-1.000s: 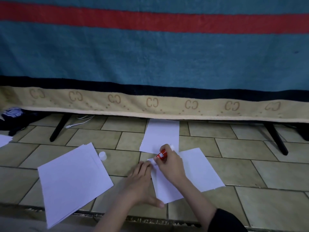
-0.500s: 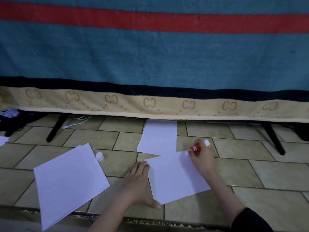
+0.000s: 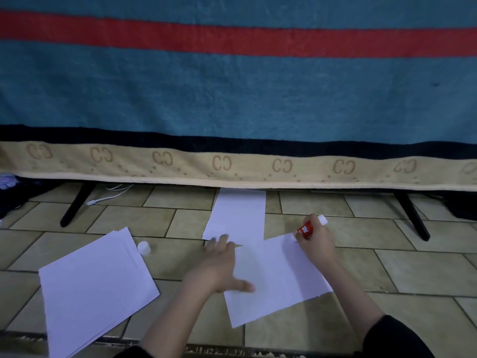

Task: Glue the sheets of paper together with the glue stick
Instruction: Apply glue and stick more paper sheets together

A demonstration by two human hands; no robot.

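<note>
A white sheet [image 3: 278,277] lies tilted on the tiled floor in front of me. My left hand [image 3: 219,264] rests flat on its left edge with the fingers spread and the thumb on the paper. At the sheet's far right corner my right hand [image 3: 316,240] grips the red glue stick [image 3: 307,228], whose white end points up and to the right. A second white sheet [image 3: 237,215] lies beyond, partly under the hanging blanket. To the left sit a stack of white sheets [image 3: 95,288] and the white glue cap [image 3: 143,247].
A teal blanket with a red stripe and beige border [image 3: 232,166] hangs across the back. Black slanted legs stand at the left [image 3: 74,205] and right [image 3: 413,215]. A white cable [image 3: 111,193] lies under the blanket. Dark clothing [image 3: 13,192] sits far left.
My right hand moved the glue stick from the sheet's left corner along the far edge to its right corner. My left hand shifted slightly forward along the sheet's left edge.
</note>
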